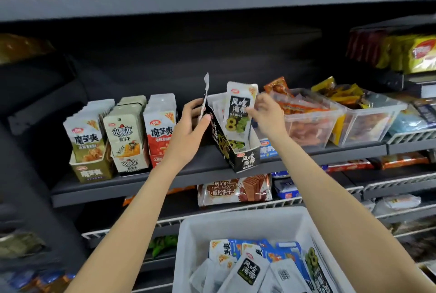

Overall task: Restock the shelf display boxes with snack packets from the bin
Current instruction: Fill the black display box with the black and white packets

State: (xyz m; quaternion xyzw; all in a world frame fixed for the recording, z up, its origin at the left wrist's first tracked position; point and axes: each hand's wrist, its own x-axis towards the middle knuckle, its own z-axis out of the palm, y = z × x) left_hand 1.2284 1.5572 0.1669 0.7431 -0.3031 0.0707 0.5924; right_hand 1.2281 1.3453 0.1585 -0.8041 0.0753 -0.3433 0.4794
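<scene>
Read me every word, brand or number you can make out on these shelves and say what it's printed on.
"Wafer" and "JIASHILI BISCUITS": on the brown biscuit pack on the lower shelf.
"8": large, on the seaweed packet the right hand holds in the black display box.
Chinese brand names on the other packets and boxes: present, not transcribed here.
Barcodes in the white bin: too small.

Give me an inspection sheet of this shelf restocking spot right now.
Surface: dark grey metal shelf, boxes in a row.
Job's things: black cardboard display box turned askew; white-and-black seaweed packet upright in it; white plastic bin below, packets inside.
Clutter: clear plastic tubs of orange snacks to the right.
Grippers: left hand grips the box's wall and raised flap; right hand pinches the packet.
Cables: nothing seen.
Surroundings: white wire racks above and below.
</scene>
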